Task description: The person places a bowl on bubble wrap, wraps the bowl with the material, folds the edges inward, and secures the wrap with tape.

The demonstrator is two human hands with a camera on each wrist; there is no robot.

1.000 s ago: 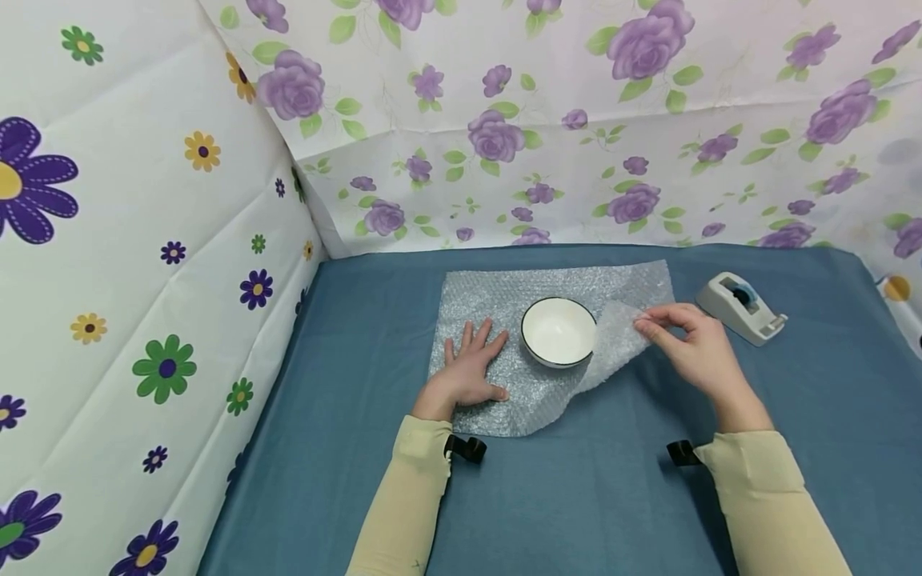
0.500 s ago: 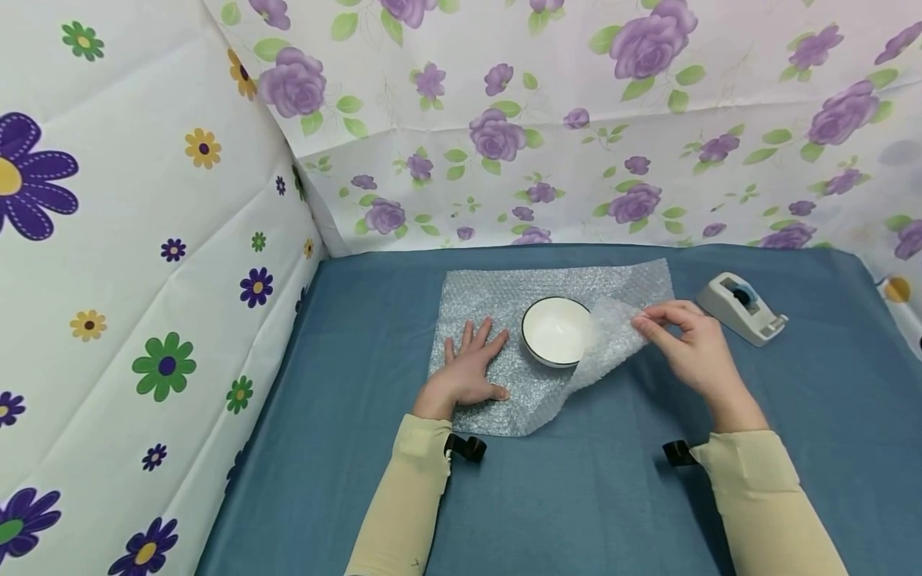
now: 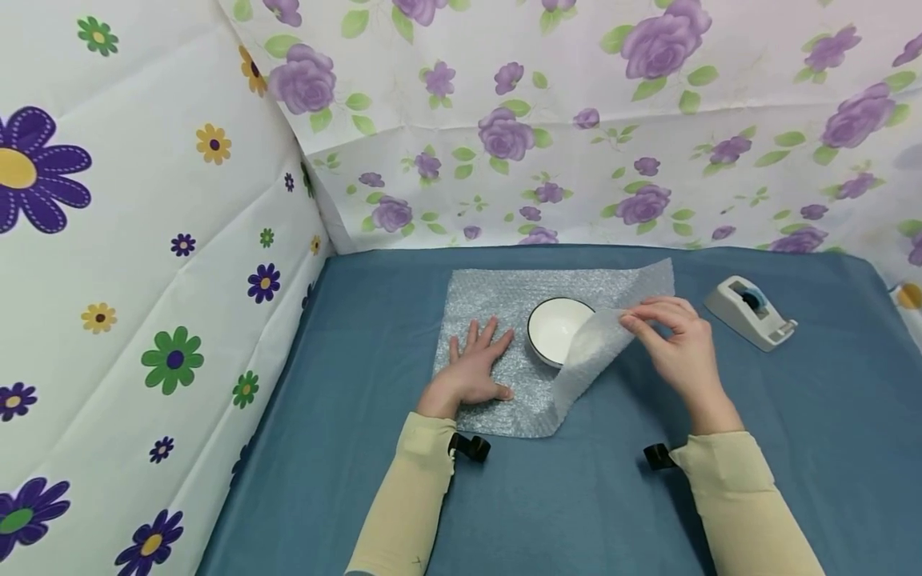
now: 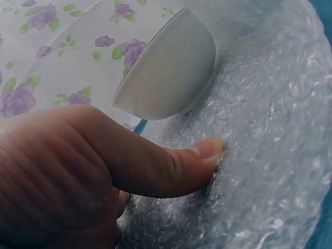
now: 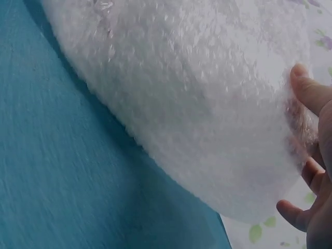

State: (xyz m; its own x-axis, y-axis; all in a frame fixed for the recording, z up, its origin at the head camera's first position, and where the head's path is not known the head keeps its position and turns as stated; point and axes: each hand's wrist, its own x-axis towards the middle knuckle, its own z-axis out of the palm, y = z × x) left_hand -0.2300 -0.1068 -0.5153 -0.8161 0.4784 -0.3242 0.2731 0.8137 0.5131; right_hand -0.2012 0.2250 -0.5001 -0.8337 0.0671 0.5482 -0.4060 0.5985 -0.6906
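Observation:
A white bowl (image 3: 556,326) with a dark rim stands upright on a sheet of bubble wrap (image 3: 490,292). My left hand (image 3: 471,372), fingers spread, rests on the wrap just left of the bowl; in the left wrist view its thumb (image 4: 176,166) lies on the bubbles below the bowl (image 4: 171,67). With thumb and fingers, my right hand (image 3: 677,340) pinches the near right corner of the wrap. That corner is lifted and folded toward the bowl, covering its right side in the head view. The raised wrap (image 5: 181,104) fills much of the right wrist view.
A white tape dispenser (image 3: 751,312) stands on the blue cloth (image 3: 576,504) to the right of the wrap, beyond my right hand. Floral curtains (image 3: 432,120) rise behind the table and at its left side.
My right hand has moved left, drawing the lifted corner of bubble wrap further over the bowl. The left hand stays in place on the wrap. The head view has shifted slightly.

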